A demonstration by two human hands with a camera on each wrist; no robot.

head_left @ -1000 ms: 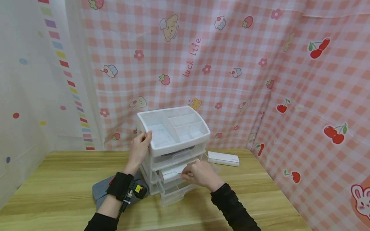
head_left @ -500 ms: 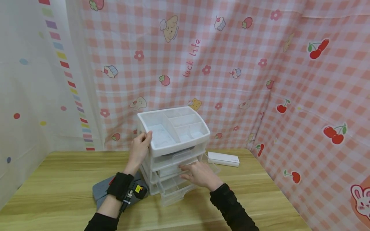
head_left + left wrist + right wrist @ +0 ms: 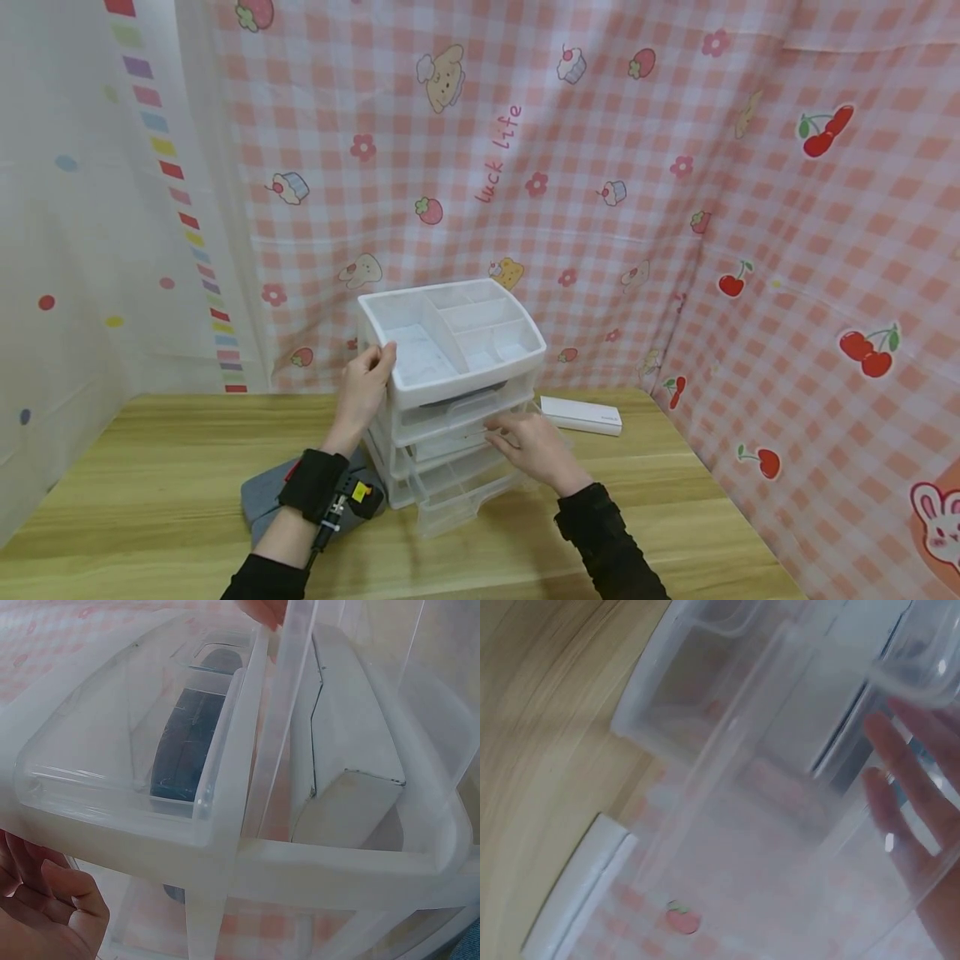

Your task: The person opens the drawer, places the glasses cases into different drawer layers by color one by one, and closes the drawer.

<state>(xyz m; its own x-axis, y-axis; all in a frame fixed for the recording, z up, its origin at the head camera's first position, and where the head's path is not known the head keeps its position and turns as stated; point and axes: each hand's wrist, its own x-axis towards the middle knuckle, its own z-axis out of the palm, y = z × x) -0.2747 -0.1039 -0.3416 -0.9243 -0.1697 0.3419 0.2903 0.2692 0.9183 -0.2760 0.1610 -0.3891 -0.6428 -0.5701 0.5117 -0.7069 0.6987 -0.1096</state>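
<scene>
A white plastic drawer organizer [image 3: 450, 387] stands on the table, with a divided tray on top. My left hand [image 3: 366, 387] grips its front left top edge. Below, a clear drawer [image 3: 457, 504] is pulled out toward me. A white box [image 3: 352, 742] lies in it, as the left wrist view shows. My right hand [image 3: 531, 446] is over the right side of that drawer, fingers extended and holding nothing. In the right wrist view, my right fingers [image 3: 906, 761] show partly through clear plastic. A dark blue object [image 3: 187, 742] sits inside the drawer above.
A grey fabric pouch [image 3: 262, 492] lies left of the organizer, partly behind my left forearm. To the right at the back is a slim white case [image 3: 581, 415]. Checked curtains [image 3: 450, 225] hang behind and to the right of the wooden table [image 3: 187, 450].
My right hand has let go of the white box's edge, pressed on it with its fingers, then drawn back right. The box sits deeper in the drawer. My left hand keeps its grip.
</scene>
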